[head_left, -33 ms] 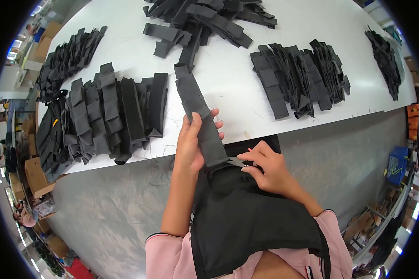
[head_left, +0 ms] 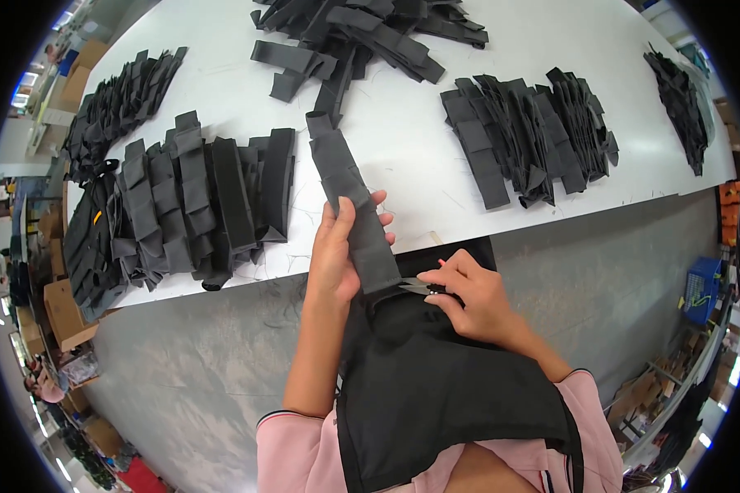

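My left hand point(head_left: 335, 251) is closed around a long dark grey fabric strip point(head_left: 355, 205), thumb on top and fingertips showing past its right edge. The strip slants from the table toward my body, its far end over the white tabletop. In my right hand point(head_left: 478, 297) is a small pair of thread snips point(head_left: 423, 287), pinched between thumb and fingers. Their pointed metal blades touch or lie right beside the near right corner of the strip. Whether a thread sits between the blades is too small to tell. Below hangs my black apron point(head_left: 452, 394).
Strips stand in rows on the white table point(head_left: 403, 156): a left row point(head_left: 181, 197), a right row point(head_left: 526, 140) and a far-left row point(head_left: 127, 103). A loose heap of strips point(head_left: 362, 33) lies at the back. A dark bundle point(head_left: 678, 111) rests far right. Loose threads dot the tabletop.
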The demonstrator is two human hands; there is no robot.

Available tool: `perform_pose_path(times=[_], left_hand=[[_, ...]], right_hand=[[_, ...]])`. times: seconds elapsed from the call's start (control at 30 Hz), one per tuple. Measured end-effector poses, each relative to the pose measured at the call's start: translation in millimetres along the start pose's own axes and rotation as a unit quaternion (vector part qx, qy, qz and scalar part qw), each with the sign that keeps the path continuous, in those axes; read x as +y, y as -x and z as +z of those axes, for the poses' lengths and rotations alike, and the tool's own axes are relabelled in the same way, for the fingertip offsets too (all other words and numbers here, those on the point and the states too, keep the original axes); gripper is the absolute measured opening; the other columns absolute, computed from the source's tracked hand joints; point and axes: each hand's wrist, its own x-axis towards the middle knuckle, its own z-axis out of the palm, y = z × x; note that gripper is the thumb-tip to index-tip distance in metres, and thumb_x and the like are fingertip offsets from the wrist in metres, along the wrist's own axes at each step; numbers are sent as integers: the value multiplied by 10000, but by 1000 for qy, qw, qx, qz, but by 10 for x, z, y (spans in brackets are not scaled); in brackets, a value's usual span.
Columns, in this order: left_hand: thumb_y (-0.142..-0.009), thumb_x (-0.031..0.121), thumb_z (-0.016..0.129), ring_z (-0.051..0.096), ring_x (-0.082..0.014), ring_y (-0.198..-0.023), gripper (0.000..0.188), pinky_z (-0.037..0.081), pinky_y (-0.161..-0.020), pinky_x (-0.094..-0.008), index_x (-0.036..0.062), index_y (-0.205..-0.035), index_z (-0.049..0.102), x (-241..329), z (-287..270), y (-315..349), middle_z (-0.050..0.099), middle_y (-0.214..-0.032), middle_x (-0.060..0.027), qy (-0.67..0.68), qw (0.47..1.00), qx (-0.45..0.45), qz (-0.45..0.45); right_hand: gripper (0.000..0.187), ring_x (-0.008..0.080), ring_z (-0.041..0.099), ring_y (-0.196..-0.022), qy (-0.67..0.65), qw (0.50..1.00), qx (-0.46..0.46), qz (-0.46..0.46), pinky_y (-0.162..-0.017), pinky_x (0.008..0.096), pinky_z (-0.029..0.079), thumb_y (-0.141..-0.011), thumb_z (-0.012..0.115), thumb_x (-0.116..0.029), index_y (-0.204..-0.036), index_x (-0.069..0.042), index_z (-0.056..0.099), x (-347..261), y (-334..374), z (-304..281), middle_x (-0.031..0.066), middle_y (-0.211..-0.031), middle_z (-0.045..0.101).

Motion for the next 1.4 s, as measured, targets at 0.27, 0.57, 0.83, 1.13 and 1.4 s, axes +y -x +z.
perform_pose_path(times=[0.27, 0.57, 0.83, 1.13, 1.4], left_hand=[[-940, 333, 515, 607, -183, -846, 364, 554, -649, -344, 72, -1173, 414, 16, 59, -16, 593, -1123, -125, 4, 1000, -2, -16], [-939, 330, 518, 608, -183, -837, 366, 559, -638, -345, 78, -1182, 410, -4, 40, -23, 595, -1115, -130, 16, 999, -9, -25], [-940, 333, 513, 598, -188, -870, 380, 556, -681, -354, 84, -1201, 393, 17, 53, -13, 582, -1131, -126, 20, 999, -28, -27], [-954, 316, 489, 601, -199, -888, 354, 554, -694, -364, 94, -1209, 383, 30, 56, -7, 580, -1137, -122, 31, 998, -43, -40], [-964, 326, 452, 608, -200, -873, 358, 565, -673, -353, 73, -1215, 414, 34, 53, -20, 569, -1159, -143, 27, 998, -35, -41]], right_hand=[[291, 223, 560, -647, 74, 995, -30, -57, -629, 315, 485, -673, 725, -49, -952, -54, 643, -57, -116, 1, 66, -770, 527], [278, 220, 559, -619, 104, 991, -32, -84, -582, 311, 469, -659, 725, -34, -927, -58, 653, -40, -90, 3, 60, -726, 522], [281, 209, 551, -621, 53, 995, -12, -82, -552, 307, 450, -654, 727, -34, -922, -57, 645, 4, -103, 60, 55, -753, 520], [291, 213, 549, -651, 50, 990, -71, -114, -580, 317, 448, -655, 729, -48, -931, -65, 638, -81, -305, 94, 48, -806, 521], [288, 212, 547, -657, 41, 993, -64, -91, -587, 313, 448, -648, 728, -38, -925, -68, 659, -70, -342, 72, 50, -780, 529]])
